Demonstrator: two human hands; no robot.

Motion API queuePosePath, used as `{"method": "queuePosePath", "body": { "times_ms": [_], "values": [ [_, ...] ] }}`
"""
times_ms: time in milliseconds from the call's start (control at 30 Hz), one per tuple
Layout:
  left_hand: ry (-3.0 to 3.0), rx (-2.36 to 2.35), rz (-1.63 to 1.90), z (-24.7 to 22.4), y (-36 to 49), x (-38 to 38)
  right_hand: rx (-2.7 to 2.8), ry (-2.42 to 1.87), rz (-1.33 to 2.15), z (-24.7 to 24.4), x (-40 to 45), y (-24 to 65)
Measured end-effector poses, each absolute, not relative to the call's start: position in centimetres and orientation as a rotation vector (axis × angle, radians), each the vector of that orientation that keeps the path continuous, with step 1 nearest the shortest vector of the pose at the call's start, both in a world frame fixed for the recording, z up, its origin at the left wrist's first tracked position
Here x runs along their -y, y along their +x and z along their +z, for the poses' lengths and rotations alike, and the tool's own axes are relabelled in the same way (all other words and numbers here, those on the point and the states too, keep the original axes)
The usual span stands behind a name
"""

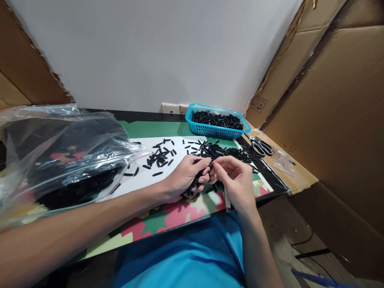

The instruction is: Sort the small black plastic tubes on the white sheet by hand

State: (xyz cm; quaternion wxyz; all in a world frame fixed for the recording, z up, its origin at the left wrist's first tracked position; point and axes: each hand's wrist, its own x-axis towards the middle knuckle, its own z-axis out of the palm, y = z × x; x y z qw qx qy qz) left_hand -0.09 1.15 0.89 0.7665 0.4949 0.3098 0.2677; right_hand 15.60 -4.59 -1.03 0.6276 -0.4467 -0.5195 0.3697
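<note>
My left hand [189, 176] is wrapped round a bunch of small black strips [196, 180], some sticking out below the palm. Close beside it on the right, my right hand [234, 178] has its thumb and forefinger pinched at the left fingertips, on what looks like one black piece. Behind the hands lies a heap of black strips [219, 151] on a white sheet [142, 182], with a looser cluster [160, 157] to the left. A blue basket [216, 131] full of the same strips stands at the back of the table.
A clear plastic bag [90, 140] with black pieces inside covers the table's left side. Black-handled scissors [261, 147] and a small clear bag [283, 162] lie at the right. Cardboard [336, 88] rises on the right, and a grey wall [162, 52] behind.
</note>
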Motion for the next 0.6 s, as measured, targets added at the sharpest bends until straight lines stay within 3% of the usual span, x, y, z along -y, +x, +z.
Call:
{"method": "queuePosePath", "body": {
  "times_ms": [600],
  "values": [
    [1.261,-0.671,0.627,0.82,0.10,-0.60,1.103,-0.992,0.958,-1.38,4.35,15.75]
  ]
}}
